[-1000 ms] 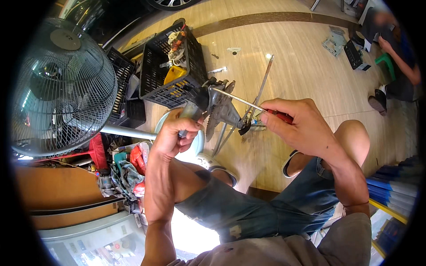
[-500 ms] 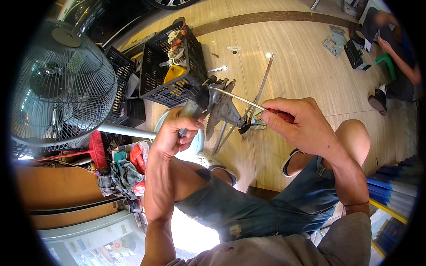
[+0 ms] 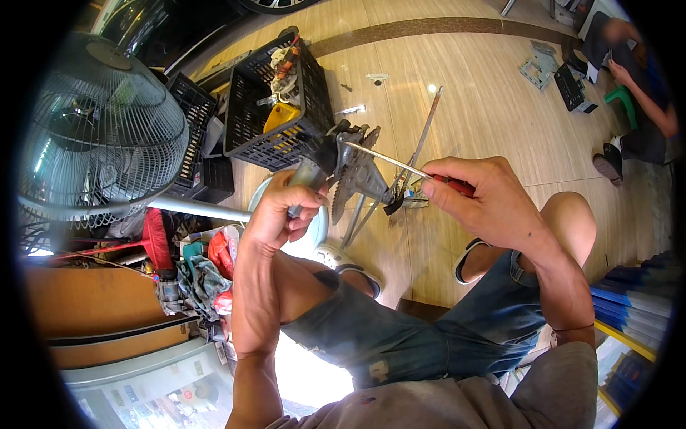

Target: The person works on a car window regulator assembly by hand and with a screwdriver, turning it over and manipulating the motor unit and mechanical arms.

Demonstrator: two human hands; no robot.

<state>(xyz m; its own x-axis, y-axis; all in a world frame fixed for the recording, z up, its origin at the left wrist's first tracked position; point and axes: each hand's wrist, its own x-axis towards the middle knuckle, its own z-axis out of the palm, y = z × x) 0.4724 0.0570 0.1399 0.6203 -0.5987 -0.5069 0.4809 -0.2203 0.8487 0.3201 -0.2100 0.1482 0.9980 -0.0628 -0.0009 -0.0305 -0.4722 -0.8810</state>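
A dark, toothed metal mechanism (image 3: 363,179) is held up in front of the person's knees, above the tiled floor (image 3: 486,107). Its grey handle (image 3: 309,182) is gripped by the left hand (image 3: 286,214), whose fingers are clamped around it. A red-handled screwdriver (image 3: 404,165) is grasped by the right hand (image 3: 489,200), with the fingers closed on the handle and the shaft slanted up to the left. Its tip is placed at the upper part of the mechanism; whether contact is made cannot be told. A long thin rod (image 3: 429,125) is seen beyond the shaft, slanting up to the right.

A black crate (image 3: 239,129), in which a yellow object (image 3: 281,116) is contained, is set just beyond the left hand. The far left is filled by a fan (image 3: 100,143). At the upper right, a co-worker (image 3: 643,93) is seen beside a green stool (image 3: 622,106).
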